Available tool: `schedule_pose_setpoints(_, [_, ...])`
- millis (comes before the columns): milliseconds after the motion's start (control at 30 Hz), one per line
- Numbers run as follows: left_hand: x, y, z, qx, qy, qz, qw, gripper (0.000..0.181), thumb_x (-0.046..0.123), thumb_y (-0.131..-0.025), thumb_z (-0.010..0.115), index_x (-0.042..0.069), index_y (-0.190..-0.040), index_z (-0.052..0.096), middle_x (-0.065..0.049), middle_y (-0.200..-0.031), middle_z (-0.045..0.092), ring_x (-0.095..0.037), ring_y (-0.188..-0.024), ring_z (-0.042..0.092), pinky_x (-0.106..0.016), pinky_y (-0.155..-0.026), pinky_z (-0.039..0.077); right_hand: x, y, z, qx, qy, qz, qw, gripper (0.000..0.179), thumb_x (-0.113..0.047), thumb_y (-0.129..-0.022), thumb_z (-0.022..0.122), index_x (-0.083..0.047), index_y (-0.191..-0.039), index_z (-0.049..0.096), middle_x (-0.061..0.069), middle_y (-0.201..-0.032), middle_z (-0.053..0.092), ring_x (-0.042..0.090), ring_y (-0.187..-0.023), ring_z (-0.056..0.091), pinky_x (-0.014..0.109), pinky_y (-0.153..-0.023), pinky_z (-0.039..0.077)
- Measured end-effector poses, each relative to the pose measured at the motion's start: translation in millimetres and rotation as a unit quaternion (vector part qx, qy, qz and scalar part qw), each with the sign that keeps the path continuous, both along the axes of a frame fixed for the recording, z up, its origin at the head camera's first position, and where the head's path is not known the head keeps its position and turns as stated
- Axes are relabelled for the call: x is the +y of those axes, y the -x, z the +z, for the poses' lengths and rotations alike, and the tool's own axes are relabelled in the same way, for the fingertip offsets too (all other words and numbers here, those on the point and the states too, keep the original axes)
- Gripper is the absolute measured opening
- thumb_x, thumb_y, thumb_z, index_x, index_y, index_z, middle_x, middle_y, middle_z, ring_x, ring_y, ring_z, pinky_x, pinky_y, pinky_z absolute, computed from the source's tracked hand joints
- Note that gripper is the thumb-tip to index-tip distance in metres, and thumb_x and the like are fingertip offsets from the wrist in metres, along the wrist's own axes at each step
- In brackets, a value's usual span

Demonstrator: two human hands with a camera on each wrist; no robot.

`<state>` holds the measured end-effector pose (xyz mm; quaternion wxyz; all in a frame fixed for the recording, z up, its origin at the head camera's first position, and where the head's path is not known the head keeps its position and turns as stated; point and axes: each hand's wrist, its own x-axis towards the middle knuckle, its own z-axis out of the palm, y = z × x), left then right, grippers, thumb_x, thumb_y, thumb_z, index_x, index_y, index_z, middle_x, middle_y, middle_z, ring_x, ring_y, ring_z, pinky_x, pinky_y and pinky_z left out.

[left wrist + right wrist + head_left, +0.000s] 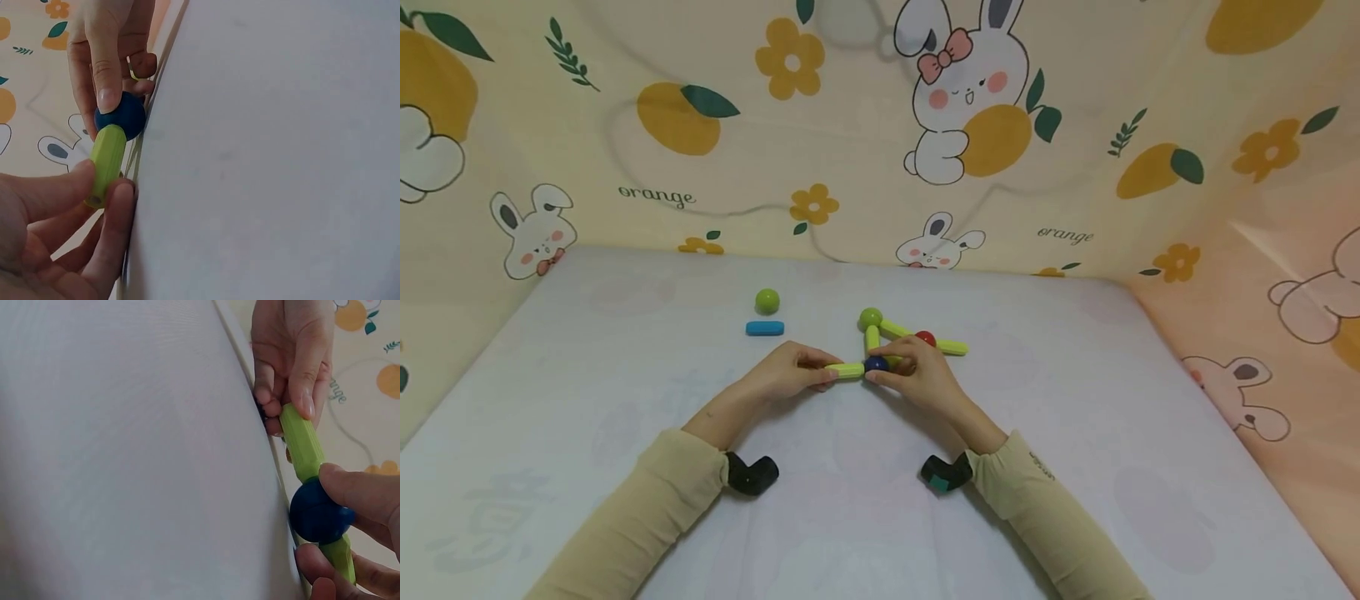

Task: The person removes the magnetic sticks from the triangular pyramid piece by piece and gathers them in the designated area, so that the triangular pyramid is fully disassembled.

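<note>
My left hand pinches a yellow-green stick between thumb and fingers. The stick's other end touches a dark blue ball, which my right hand grips with thumb and fingertips. In the right wrist view a second yellow-green stick extends from the blue ball under my right fingers. From the ball another stick runs back to a green ball. A further stick links that green ball to a red ball, partly hidden behind my right hand, with one more stick beyond it.
A loose green ball and a blue stick lie on the white tabletop, beyond my left hand. A patterned cloth with rabbits and oranges rises behind the table and along its right side.
</note>
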<state>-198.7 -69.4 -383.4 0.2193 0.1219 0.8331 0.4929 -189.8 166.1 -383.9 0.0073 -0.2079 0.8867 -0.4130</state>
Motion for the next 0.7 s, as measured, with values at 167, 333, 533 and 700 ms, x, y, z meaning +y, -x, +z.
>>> schedule_pose_setpoints(167, [-8.9,-0.4,-3.1,-0.051,-0.039,0.022,0.9977,0.032,0.011,-0.095,0.059,-0.003,-0.124,0.061,-0.012,-0.103,0.068,-0.007,-0.078,0.062,-0.021,-0.077,0.052,1.2,1.7,-2.6,0.006,0.002,-0.003,1.0000,0.033,-0.020,-0.082,0.077,-0.010,-0.113,0.071,0.010,-0.105,0.063,0.017,-0.076,0.058,0.025,-0.068,0.049])
schedule_pose_setpoints(333, [-19.6,-2.6,-4.3,-0.062,-0.063,0.053,0.9947,0.033,0.010,-0.094,0.060,-0.004,-0.125,0.060,-0.014,-0.109,0.066,-0.005,-0.078,0.063,-0.020,-0.077,0.053,2.9,2.6,-3.5,-0.002,0.003,-0.009,1.0000,0.032,-0.021,-0.083,0.076,-0.012,-0.113,0.072,0.009,-0.106,0.062,0.016,-0.077,0.058,0.025,-0.068,0.049])
schedule_pose_setpoints(533, [-30.8,-2.3,-4.0,-0.048,-0.044,0.053,0.9965,0.034,0.013,-0.093,0.062,0.001,-0.125,0.062,-0.013,-0.112,0.067,-0.009,-0.085,0.063,-0.023,-0.082,0.052,3.4,4.1,-5.5,-0.010,0.004,-0.008,0.9999,0.032,-0.022,-0.083,0.076,-0.013,-0.113,0.072,0.008,-0.105,0.062,0.017,-0.078,0.058,0.025,-0.069,0.050])
schedule_pose_setpoints(700, [-43.1,-0.7,-3.6,-0.016,0.004,0.046,0.9988,0.036,0.022,-0.091,0.066,0.009,-0.124,0.065,-0.011,-0.123,0.063,-0.018,-0.108,0.057,-0.033,-0.095,0.044,4.2,4.4,-5.9,-0.013,0.004,-0.010,0.9999,0.032,-0.022,-0.083,0.076,-0.014,-0.113,0.072,0.007,-0.105,0.062,0.017,-0.078,0.058,0.026,-0.069,0.050])
